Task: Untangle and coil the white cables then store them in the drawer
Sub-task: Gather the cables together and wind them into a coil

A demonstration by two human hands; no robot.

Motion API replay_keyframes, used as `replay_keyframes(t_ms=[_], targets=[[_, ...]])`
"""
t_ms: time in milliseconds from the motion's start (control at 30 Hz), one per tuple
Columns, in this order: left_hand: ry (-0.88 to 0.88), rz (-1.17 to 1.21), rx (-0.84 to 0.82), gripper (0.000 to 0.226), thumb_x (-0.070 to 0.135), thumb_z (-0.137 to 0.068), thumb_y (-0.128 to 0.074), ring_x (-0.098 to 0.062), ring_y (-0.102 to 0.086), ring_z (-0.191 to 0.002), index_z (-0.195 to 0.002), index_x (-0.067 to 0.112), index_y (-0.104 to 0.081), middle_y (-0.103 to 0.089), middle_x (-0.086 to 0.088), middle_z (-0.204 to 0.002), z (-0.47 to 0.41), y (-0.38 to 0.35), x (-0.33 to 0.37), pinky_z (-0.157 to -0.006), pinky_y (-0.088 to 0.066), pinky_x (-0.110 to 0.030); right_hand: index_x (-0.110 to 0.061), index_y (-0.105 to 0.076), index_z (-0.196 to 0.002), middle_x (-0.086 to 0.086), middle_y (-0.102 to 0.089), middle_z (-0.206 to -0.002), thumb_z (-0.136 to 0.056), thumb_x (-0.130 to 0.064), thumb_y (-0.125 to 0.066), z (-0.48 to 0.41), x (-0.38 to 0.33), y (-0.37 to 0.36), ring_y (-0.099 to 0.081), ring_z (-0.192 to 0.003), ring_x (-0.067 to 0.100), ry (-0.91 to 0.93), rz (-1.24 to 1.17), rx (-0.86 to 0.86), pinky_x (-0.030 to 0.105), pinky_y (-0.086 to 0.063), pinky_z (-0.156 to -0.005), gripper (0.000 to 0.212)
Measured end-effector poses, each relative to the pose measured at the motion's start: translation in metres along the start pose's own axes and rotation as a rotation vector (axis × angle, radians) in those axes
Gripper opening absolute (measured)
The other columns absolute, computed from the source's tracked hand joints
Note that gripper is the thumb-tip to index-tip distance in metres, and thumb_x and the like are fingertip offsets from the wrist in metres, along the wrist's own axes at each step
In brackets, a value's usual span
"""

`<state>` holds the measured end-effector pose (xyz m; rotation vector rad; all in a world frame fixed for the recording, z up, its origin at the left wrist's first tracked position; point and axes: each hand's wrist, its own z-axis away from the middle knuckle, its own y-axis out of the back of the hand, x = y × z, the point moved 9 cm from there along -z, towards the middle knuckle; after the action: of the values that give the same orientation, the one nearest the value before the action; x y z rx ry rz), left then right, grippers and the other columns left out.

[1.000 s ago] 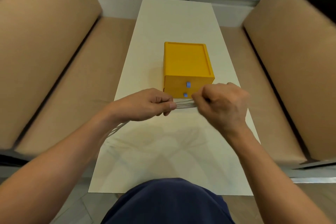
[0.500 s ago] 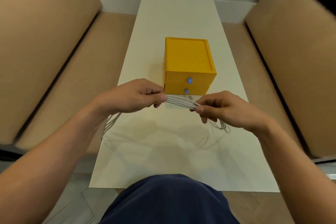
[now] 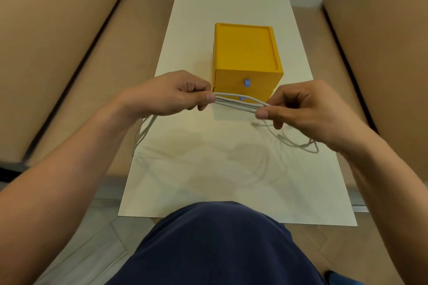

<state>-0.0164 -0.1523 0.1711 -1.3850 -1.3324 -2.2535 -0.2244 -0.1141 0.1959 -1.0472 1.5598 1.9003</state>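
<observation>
A bundle of white cables [image 3: 236,102] stretches between both hands, just above the table and in front of the yellow drawer box [image 3: 246,53]. My left hand [image 3: 171,93] pinches the bundle's left end; loops hang down from it over the table's left edge. My right hand [image 3: 301,109] pinches the right end, and loose strands trail from it onto the table at the right. The box has two drawers with small blue knobs [image 3: 247,82], both closed.
The narrow cream table [image 3: 231,169] runs away from me between two tan sofas, one on the left [image 3: 46,53] and one on the right [image 3: 382,53]. My dark blue lap [image 3: 220,245] is at the table's near edge.
My hands have drawn apart, so a longer stretch of the bundle shows between them. The right hand moved right and turned palm-down; loose strands now lie on the table beneath it.
</observation>
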Motion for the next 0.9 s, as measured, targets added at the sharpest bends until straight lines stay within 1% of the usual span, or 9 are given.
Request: replay_keyframes(t_ms=[67,200,367,467,567,667,767,833,900], targets=[[-0.071,0.089,-0.053,0.034,0.034,-0.103,-0.055,-0.011,-0.030,-0.056,-0.073,0.017,-0.061,-0.039,0.010,-0.058,0.002,-0.003,0.012,-0.051,-0.026,-0.020,-0.017,-0.076,-0.077,0.000,-0.064,-0.060,-0.084,-0.046,-0.077,-0.003,0.008,0.000,-0.042,-0.053,0.016,-0.038,-0.043,-0.014,0.034,-0.035,-0.054,0.029],[-0.092,0.128,-0.080,0.040,0.047,-0.097,-0.058,-0.019,-0.027,-0.060,-0.073,0.015,-0.061,-0.036,0.005,-0.059,0.005,0.000,0.010,-0.053,-0.023,-0.025,-0.018,-0.075,-0.079,-0.009,-0.051,-0.050,-0.090,-0.044,-0.073,0.001,-0.004,0.004,-0.039,-0.045,0.006,0.024,0.108,0.016,0.014,-0.029,-0.046,0.028],[-0.098,0.160,-0.129,0.041,0.047,-0.094,-0.058,-0.017,-0.030,-0.059,-0.071,0.013,-0.063,-0.039,0.008,-0.058,0.006,0.001,0.007,-0.054,-0.027,-0.020,-0.023,-0.077,-0.084,0.004,-0.057,-0.060,-0.090,-0.047,-0.068,0.005,-0.012,0.008,-0.044,-0.055,0.023,0.081,0.074,0.014,0.033,-0.033,-0.052,0.026],[-0.067,0.154,-0.230,0.036,0.038,-0.100,-0.058,-0.022,-0.029,-0.060,-0.075,0.014,-0.066,-0.039,0.002,-0.059,0.004,-0.009,0.003,-0.054,-0.027,-0.024,-0.025,-0.078,-0.087,-0.003,-0.053,-0.053,-0.093,-0.045,-0.067,-0.004,-0.003,0.004,-0.040,-0.048,0.010,0.062,0.154,0.054,0.019,-0.027,-0.047,0.023],[0.006,0.130,-0.322,0.038,0.038,-0.102,-0.055,-0.022,-0.032,-0.058,-0.078,0.011,-0.065,-0.042,-0.003,-0.060,0.002,-0.020,-0.008,-0.055,-0.029,-0.027,-0.022,-0.078,-0.085,0.009,-0.056,-0.058,-0.095,-0.040,-0.068,0.001,-0.011,0.002,-0.040,-0.049,0.010,0.088,0.105,0.043,0.023,-0.031,-0.048,0.023],[-0.001,0.087,-0.394,0.041,0.043,-0.103,-0.051,-0.023,-0.060,-0.067,-0.085,0.012,-0.069,-0.066,-0.005,-0.073,0.001,-0.029,-0.003,-0.070,-0.050,-0.032,-0.023,-0.077,-0.083,0.018,-0.062,-0.067,-0.094,-0.042,-0.068,0.004,-0.022,0.007,-0.046,-0.057,0.027,0.111,0.061,0.021,0.035,-0.035,-0.052,0.024],[0.033,-0.038,-0.350,0.050,0.058,-0.102,-0.044,-0.015,-0.073,-0.092,-0.099,0.019,-0.074,-0.077,0.002,-0.095,-0.005,-0.030,0.007,-0.097,-0.053,-0.039,-0.021,-0.077,-0.082,0.008,-0.052,-0.057,-0.092,-0.043,-0.067,0.006,-0.030,0.013,-0.036,-0.051,0.012,0.136,0.019,0.000,0.025,-0.030,-0.049,0.026],[-0.028,-0.076,-0.245,0.049,0.060,-0.101,-0.041,-0.010,-0.072,-0.099,-0.108,0.022,-0.072,-0.077,0.008,-0.102,-0.013,-0.027,0.026,-0.100,-0.051,-0.044,-0.021,-0.077,-0.081,-0.003,-0.045,-0.052,-0.091,-0.043,-0.067,0.006,-0.032,0.014,-0.033,-0.050,0.007,0.141,0.026,-0.021,0.021,-0.026,-0.049,0.026],[-0.130,0.108,-0.192,0.049,0.053,-0.101,-0.045,-0.015,-0.075,-0.098,-0.114,0.012,-0.068,-0.077,0.002,-0.104,-0.017,-0.028,0.051,-0.095,-0.055,-0.043,-0.022,-0.076,-0.081,-0.007,-0.043,-0.051,-0.090,-0.043,-0.066,0.007,-0.035,0.013,-0.033,-0.049,0.007,0.150,0.046,-0.032,0.021,-0.025,-0.048,0.025]])
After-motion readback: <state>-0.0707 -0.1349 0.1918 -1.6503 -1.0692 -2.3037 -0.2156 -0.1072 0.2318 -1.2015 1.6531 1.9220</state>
